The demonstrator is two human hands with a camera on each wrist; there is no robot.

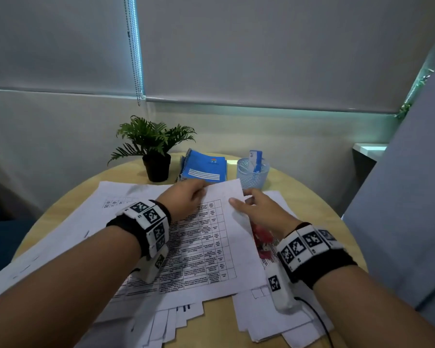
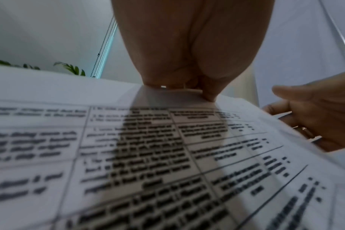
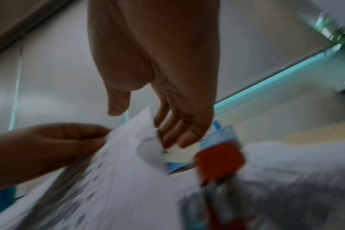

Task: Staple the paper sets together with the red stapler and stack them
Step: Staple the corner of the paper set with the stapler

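A printed paper set (image 1: 211,237) with a table on it lies tilted over other sheets in the middle of the round table. My left hand (image 1: 186,198) pinches its far edge, thumb on top (image 2: 209,95). My right hand (image 1: 258,208) is at the set's far right corner; that corner (image 3: 144,118) sits between the thumb and the loosely straight fingers (image 3: 173,137), with a gap showing. The red stapler (image 1: 261,238) lies on the papers just under my right wrist, and appears blurred in the right wrist view as the red stapler (image 3: 219,160).
More loose sheets spread to the left (image 1: 60,234) and at the front right (image 1: 274,317). At the back stand a potted plant (image 1: 156,156), blue notebooks (image 1: 204,167) and a mesh cup (image 1: 253,173). A grey partition (image 1: 399,197) rises on the right.
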